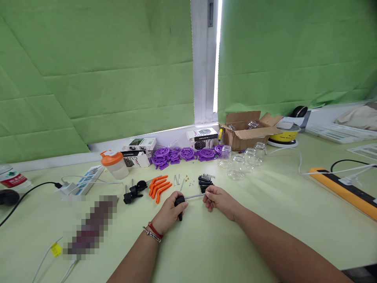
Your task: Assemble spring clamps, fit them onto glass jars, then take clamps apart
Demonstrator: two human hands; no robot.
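My left hand (pixel 172 210) is closed around a black plastic piece (pixel 180 202) from which a thin metal rod (pixel 194 196) sticks out to the right. At the rod's far end, my right hand (pixel 216 199) pinches with thumb and fingers; anything small between the fingertips is hidden. Just beyond lie black ribbed parts (pixel 205 183) and metal springs (pixel 209 176). Several orange levers (pixel 159 188) lie beyond my left hand, with similar black pieces with rods (pixel 135 192) to their left. Screws (pixel 177 179) and tiny fittings (pixel 187 179) are spread in the middle.
Purple plastic frames (pixel 187 154) line the back, beside printed boxes (pixel 202 137). Glass jars (pixel 236 167) stand before an open carton (pixel 250 129). An orange-lidded shaker (pixel 114 164), a white power strip (pixel 90 180) and a blurred-out item (pixel 92 228) are leftward; an orange power strip (pixel 344 192) lies right.
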